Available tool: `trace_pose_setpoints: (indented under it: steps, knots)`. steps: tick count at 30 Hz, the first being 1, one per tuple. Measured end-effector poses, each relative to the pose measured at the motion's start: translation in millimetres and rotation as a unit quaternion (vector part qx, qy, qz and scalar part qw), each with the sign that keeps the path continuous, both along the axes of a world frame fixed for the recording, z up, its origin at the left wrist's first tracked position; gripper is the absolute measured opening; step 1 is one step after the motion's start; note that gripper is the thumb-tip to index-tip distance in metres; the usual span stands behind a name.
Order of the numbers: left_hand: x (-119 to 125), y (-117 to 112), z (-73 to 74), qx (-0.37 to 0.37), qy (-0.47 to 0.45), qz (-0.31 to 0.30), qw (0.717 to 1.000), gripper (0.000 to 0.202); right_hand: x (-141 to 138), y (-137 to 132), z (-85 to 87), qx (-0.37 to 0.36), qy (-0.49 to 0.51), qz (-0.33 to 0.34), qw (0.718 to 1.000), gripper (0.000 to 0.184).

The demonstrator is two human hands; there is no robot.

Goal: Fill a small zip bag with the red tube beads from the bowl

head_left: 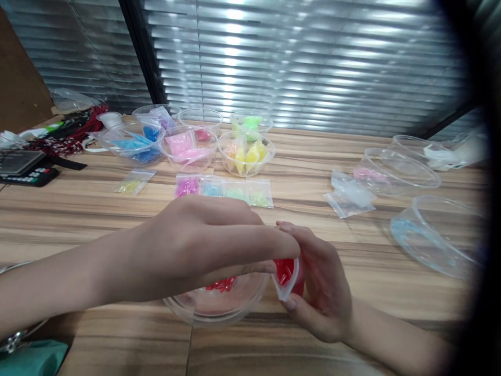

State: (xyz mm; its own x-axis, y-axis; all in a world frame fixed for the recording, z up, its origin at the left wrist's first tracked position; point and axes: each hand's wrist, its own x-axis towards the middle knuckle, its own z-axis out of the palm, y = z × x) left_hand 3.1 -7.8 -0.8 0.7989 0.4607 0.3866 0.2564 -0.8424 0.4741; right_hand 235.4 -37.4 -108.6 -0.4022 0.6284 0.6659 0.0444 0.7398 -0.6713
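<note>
Right hand (326, 279) is gripping a clear plastic bag of red pieces (285, 272) beside a clear, round plastic bowl (233, 304). Left hand (203, 235) is overlapping the bag's mouth, hold unclear. Probably light, floppy; its rim is offering purchase.

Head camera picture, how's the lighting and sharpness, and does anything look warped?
Head view: bright light glares through the blinds; a dark, blurred edge hides the far right; the clear tub beside it looks stretched, perhaps by the lens; red pieces in the bag look soft, hard to count.
</note>
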Motion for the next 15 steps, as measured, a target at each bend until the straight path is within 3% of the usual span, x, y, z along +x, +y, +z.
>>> trace_pose_setpoints:
  steps: [4, 15]
  knots:
    - [1.4, -4.2, -3.4, -0.018, -0.018, 0.023, 0.999, 0.014, 0.4, 1.3, -2.1, 0.018, 0.006, 0.006, 1.0, 0.078]
    - [1.6, 0.4, 1.2, 0.02, 0.014, -0.033, 0.999, 0.018, -0.1, 3.8, 3.0, 0.053, -0.023, 0.018, 0.998, 0.081]
